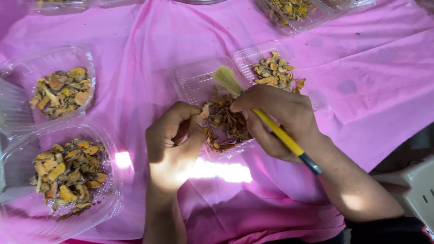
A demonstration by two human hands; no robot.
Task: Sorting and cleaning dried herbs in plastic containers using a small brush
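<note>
cover: pink cloth (149, 40), creased | light: sun patch near front edge | right: white plastic furniture (413, 190)

On the table (135, 54) we see a middle tray (194, 83) of dried pieces; our left hand (174, 140) sits at its near left edge, our right hand (280, 119) over its right side, holding a brush (266, 122); a second tray (273, 72) lies just behind right; two trays (61, 92) (68, 176) lie well left.

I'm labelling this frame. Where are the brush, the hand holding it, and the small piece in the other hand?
brush (227, 79), head view, bristle tuft.
right hand (282, 119), head view, back of hand.
small piece (205, 111), head view, pale tip at left fingertips.
</note>
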